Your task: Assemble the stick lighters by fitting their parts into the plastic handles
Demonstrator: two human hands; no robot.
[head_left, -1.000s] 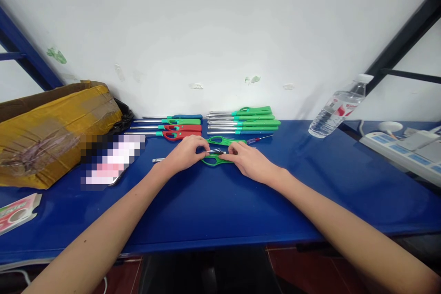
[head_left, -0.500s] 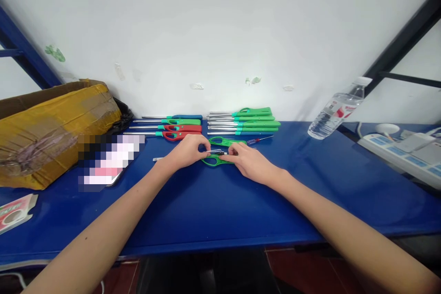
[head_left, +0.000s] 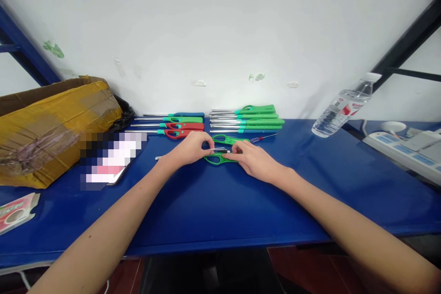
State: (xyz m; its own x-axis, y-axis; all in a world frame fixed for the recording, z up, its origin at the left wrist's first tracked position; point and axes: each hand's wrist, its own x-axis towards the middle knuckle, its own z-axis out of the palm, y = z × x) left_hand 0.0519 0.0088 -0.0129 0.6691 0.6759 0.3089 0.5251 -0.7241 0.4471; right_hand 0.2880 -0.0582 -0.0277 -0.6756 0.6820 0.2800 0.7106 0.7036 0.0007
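My left hand [head_left: 195,149] is closed in a pinch on a thin silvery rod or wire [head_left: 217,149]. My right hand [head_left: 257,161] pinches a small black part with a pale end [head_left: 226,151], which meets the rod between my hands. Just beneath them lies an open green lighter handle half [head_left: 215,161], partly covered by my right fingers. A second green handle half [head_left: 228,140] rests behind my fingertips. Past my left wrist pokes the end of a metal tube [head_left: 158,158]. Beside the right hand lies a small screwdriver [head_left: 260,138] with a clear purplish handle.
Long-necked lighters in red, green and blue [head_left: 188,127] lie in a row at the back left. Several mostly green lighters [head_left: 263,121] are stacked right of them. A taped cardboard box [head_left: 62,133] and phone [head_left: 119,161] are left; a water bottle [head_left: 341,109] and power strip [head_left: 409,151], right.
The view has shifted slightly, so most things sit a little further right. Both hands keep their pinches over the green handle, with almost no movement relative to it.
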